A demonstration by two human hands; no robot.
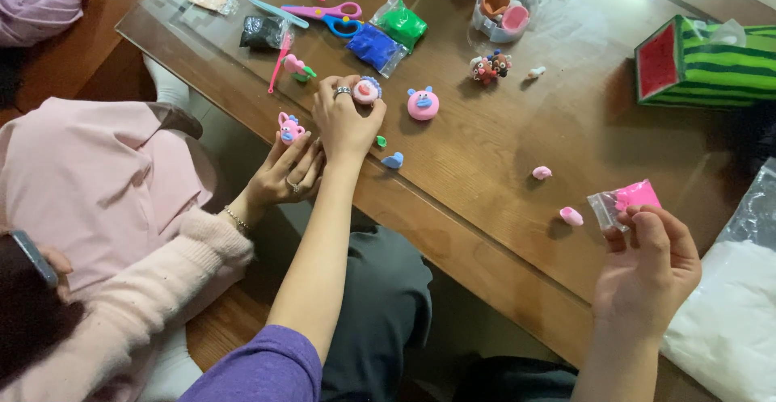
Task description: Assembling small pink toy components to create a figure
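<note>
My left hand [343,123], with a ring on one finger, reaches across the wooden table [485,151] and pinches a small round clay figure [367,90], pink with a blue rim. Near the table's front edge, my right hand [647,265] holds up a small clear bag of pink clay [629,200] by its lower corner. Another person in a pink top sits at my left. That person's hand [284,174] lies just under my left hand and holds a pink clay figure [288,127].
A pink clay pig [423,103], a blue piece [394,160] and pink lumps [571,216] lie on the table. Farther back are scissors [333,16], green [402,22] and blue [373,46] clay bags, and a clear tub [501,6]. At right are a watermelon-patterned box [703,63] and a white bag [727,321].
</note>
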